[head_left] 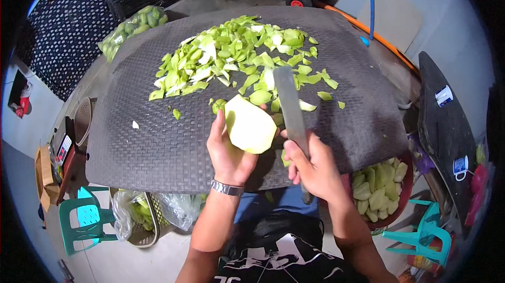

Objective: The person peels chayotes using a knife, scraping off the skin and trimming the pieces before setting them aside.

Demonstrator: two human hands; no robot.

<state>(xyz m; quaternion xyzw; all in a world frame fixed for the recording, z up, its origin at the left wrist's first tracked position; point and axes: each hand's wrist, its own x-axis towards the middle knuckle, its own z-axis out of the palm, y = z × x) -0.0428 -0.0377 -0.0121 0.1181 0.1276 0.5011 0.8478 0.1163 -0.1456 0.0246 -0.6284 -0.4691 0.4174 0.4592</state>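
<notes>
My left hand (230, 149), with a metal-banded watch on the wrist, cups a mostly peeled pale chayote (250, 125) from below and the left. A bit of bumpy green skin shows by its upper left end. My right hand (315, 167) is wrapped round the handle of a knife (290, 101). Its broad blade points away from me, upright beside the chayote with a small gap between them. Just beyond both hands, a wide heap of green peelings (226, 54) lies on the dark woven-pattern table (137, 141).
Right of me, below the table edge, a red basin (404, 193) holds several peeled chayotes. A bag of green chayotes (134, 28) stands beyond the table's far left. Teal chairs (84, 214) (426, 235) flank me, with a crate (152, 220) at lower left.
</notes>
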